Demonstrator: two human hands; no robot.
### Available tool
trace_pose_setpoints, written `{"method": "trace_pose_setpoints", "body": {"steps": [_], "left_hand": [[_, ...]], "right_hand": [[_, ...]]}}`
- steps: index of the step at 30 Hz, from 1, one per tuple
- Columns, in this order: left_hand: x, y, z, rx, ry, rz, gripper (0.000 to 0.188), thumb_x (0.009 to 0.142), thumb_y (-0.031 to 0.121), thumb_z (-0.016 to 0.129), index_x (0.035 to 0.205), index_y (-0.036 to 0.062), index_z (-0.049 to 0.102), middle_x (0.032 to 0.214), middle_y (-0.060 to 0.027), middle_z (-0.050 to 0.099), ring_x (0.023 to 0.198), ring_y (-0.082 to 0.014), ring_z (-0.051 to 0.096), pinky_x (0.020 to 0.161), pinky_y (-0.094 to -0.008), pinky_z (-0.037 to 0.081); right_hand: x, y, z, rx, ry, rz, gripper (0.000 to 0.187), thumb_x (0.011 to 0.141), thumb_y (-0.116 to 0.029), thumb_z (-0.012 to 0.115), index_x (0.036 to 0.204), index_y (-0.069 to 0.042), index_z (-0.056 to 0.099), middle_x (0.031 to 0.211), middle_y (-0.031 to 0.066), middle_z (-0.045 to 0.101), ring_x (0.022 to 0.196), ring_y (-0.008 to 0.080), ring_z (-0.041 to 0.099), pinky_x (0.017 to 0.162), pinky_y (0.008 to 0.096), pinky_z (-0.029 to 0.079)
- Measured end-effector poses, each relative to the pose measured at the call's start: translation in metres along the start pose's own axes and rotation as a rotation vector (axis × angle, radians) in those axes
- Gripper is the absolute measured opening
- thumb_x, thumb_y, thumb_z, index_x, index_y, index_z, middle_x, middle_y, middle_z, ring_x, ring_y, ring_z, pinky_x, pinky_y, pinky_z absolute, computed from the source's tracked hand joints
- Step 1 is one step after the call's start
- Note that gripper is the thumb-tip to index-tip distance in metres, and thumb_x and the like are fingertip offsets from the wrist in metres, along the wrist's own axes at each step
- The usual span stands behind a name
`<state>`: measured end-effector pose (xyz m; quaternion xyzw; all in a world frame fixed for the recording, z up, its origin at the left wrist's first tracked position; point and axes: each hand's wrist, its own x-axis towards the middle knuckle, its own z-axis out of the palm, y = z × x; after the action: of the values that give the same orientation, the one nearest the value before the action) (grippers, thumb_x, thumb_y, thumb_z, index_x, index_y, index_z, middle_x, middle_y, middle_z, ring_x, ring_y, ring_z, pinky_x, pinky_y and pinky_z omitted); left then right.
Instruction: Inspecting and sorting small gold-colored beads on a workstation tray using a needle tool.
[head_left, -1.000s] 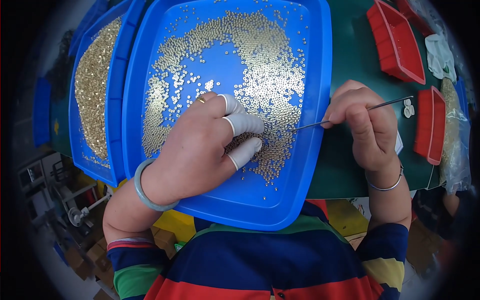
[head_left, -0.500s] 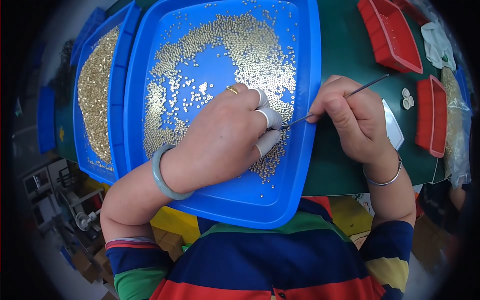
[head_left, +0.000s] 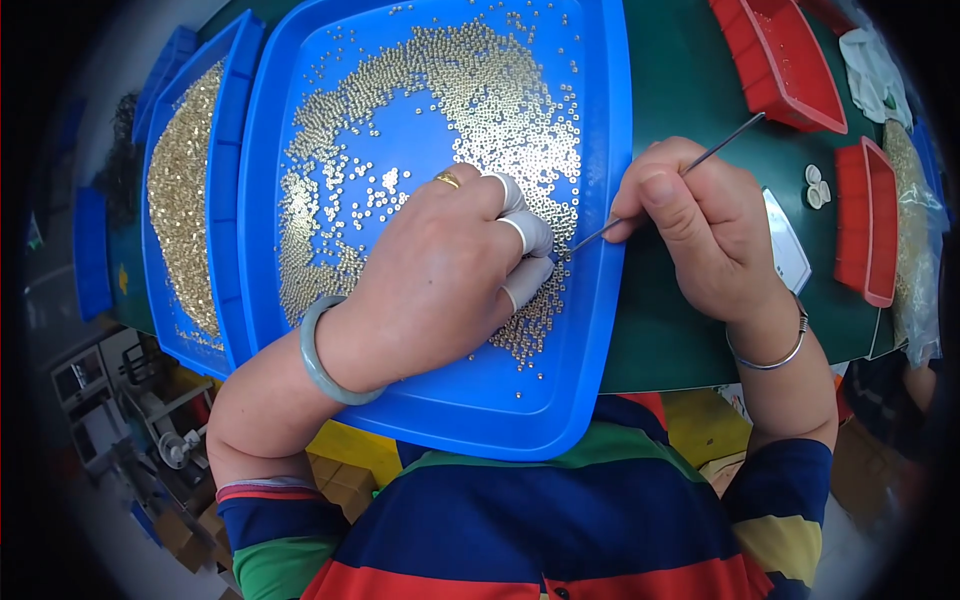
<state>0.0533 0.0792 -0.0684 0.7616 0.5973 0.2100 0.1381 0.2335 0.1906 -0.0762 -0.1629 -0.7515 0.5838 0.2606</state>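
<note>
A large blue tray holds many small, shiny gold-coloured ring-shaped pieces, thickest toward the far right of its floor. Over them is my left hand, with white finger cots on several fingertips. Its fingers are curled together; whatever is between them is hidden. At the tray's right rim, my right hand pinches a thin metal pick. The pick slants down toward my left fingertips, and its lower tip is hard to make out among the pieces.
To the left stands a blue bin heaped with gold-coloured pieces. Right of the tray, on the green table, are red bins, another red bin, small white discs, a white plate-like object and a clear bag.
The whole view has shifted slightly. My right hand has tilted the pick a little steeper, its upper end pointing higher. My left hand keeps nearly the same curled pose over the tray.
</note>
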Motion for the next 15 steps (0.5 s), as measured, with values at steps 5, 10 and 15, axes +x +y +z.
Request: {"method": "trace_pose_setpoints", "body": {"steps": [5, 10, 15], "left_hand": [[0.0001, 0.0009, 0.0006, -0.001, 0.003, 0.008, 0.020, 0.061, 0.005, 0.075, 0.078, 0.0095, 0.065, 0.078, -0.0055, 0.057, 0.069, -0.0233, 0.052, 0.063, -0.0331, 0.043], [0.0007, 0.0023, 0.0015, -0.017, 0.019, 0.022, 0.020, 0.062, 0.004, 0.074, 0.079, 0.0092, 0.065, 0.077, -0.0056, 0.057, 0.069, -0.0233, 0.052, 0.063, -0.0331, 0.043], [0.0014, -0.0003, 0.0017, -0.050, 0.042, 0.029, 0.020, 0.062, 0.003, 0.073, 0.079, 0.0088, 0.065, 0.076, -0.0054, 0.057, 0.069, -0.0232, 0.052, 0.063, -0.0331, 0.043]], "right_hand": [[-0.0001, -0.0002, -0.0002, 0.005, 0.005, 0.001, 0.029, 0.097, -0.017, 0.042, 0.081, 0.004, 0.054, 0.077, 0.0094, 0.056, 0.067, 0.0146, 0.058, 0.063, 0.0247, 0.049], [0.0001, -0.0004, -0.0009, -0.003, 0.003, 0.005, 0.029, 0.097, -0.016, 0.042, 0.080, 0.004, 0.054, 0.078, 0.0096, 0.056, 0.067, 0.0150, 0.058, 0.063, 0.0248, 0.050], [-0.0004, -0.0005, -0.0015, -0.001, 0.011, 0.005, 0.029, 0.097, -0.016, 0.042, 0.080, 0.005, 0.054, 0.078, 0.0095, 0.056, 0.067, 0.0150, 0.059, 0.063, 0.0248, 0.050]]}}
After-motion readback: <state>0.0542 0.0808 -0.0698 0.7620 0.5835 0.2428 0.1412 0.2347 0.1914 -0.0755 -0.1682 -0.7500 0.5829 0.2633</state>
